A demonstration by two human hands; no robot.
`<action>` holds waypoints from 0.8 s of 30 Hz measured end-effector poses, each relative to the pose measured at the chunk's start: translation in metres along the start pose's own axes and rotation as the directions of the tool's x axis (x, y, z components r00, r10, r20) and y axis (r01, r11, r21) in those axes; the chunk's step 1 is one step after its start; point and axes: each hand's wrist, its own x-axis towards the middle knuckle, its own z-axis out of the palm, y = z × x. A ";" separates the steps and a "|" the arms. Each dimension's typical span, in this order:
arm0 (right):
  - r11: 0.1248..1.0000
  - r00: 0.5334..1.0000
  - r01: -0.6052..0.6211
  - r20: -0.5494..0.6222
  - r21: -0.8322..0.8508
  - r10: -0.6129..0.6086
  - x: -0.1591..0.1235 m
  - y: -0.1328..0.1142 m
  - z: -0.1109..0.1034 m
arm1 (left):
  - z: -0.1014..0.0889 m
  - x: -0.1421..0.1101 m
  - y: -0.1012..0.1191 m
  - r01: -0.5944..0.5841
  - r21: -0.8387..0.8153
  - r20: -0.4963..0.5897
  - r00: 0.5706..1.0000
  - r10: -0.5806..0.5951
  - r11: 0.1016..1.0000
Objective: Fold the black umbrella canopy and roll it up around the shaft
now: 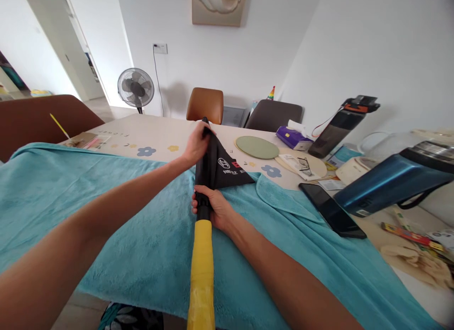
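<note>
A folded black umbrella with a long yellow handle points away from me over a teal towel. Near its far end, my left hand is closed round the black fabric. My right hand wraps the black part just above the yellow handle, fingers curled around it. From the umbrella's right side a loose triangular flap of fabric sticks out, with white and red printing on it. The towel lies beneath both hands.
On the right are a black phone, a tilted blue bottle, a dark drink bottle, glasses and a purple tissue box. A green oval mat lies farther back. Chairs and a fan stand beyond the table.
</note>
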 end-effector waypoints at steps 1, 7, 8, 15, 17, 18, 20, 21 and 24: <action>1.000 1.000 -0.003 -0.002 -0.001 0.003 0.000 0.000 0.000 | -0.013 -0.001 -0.002 -0.025 -0.056 -0.042 0.999 0.023 0.998; 1.000 1.000 0.003 -0.001 -0.005 -0.003 -0.001 -0.001 0.001 | -0.076 -0.029 -0.036 0.215 -0.131 -0.049 0.974 -0.223 0.968; 1.000 1.000 0.003 0.005 -0.003 -0.002 -0.001 -0.001 0.000 | -0.081 -0.034 -0.043 0.253 -0.137 -0.045 0.964 -0.261 0.958; 1.000 0.999 -0.007 0.040 0.022 0.006 -0.001 -0.002 -0.001 | -0.087 -0.047 -0.062 0.378 -0.218 -0.072 0.913 -0.401 0.900; 1.000 0.999 -0.001 0.034 0.018 0.000 -0.002 -0.002 -0.001 | -0.086 -0.046 -0.062 0.373 -0.283 -0.106 0.903 -0.416 0.883; 1.000 1.000 0.006 0.030 0.016 -0.006 -0.002 -0.002 -0.001 | -0.085 -0.046 -0.063 0.382 -0.304 -0.112 0.895 -0.431 0.873; 1.000 1.000 0.019 0.021 0.012 -0.020 -0.002 -0.002 0.000 | -0.084 -0.048 -0.065 0.396 -0.320 -0.104 0.888 -0.447 0.861; 1.000 1.000 0.022 0.018 0.008 -0.022 -0.002 -0.001 0.000 | -0.084 -0.049 -0.065 0.396 -0.322 -0.096 0.890 -0.445 0.860; 1.000 1.000 0.015 0.014 -0.011 -0.014 -0.002 -0.001 0.001 | -0.082 -0.051 -0.064 0.416 -0.335 -0.041 0.890 -0.454 0.845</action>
